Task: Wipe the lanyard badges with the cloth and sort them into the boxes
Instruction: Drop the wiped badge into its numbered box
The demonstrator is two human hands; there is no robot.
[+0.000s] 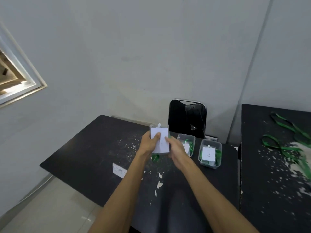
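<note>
Both hands hold up a clear badge holder [160, 140] with a white card marked "1" above the black table [87, 158]. My left hand [149, 143] grips its left edge with the thumb on the card. My right hand [176, 148] pinches its right edge. A green lanyard [155, 157] hangs below the badge. Two clear plastic boxes stand to the right: a nearer-centre box [186, 146] with green lanyards inside, and a box [210, 153] holding a card marked "2". No cloth is visible.
A white label reading "RECEPTION" [119, 170] lies on the table near my left forearm. A black chair [186, 118] stands behind the table. A second black table [269, 174] at right carries loose green lanyards [286, 142]. Chipped white flecks cover both tabletops.
</note>
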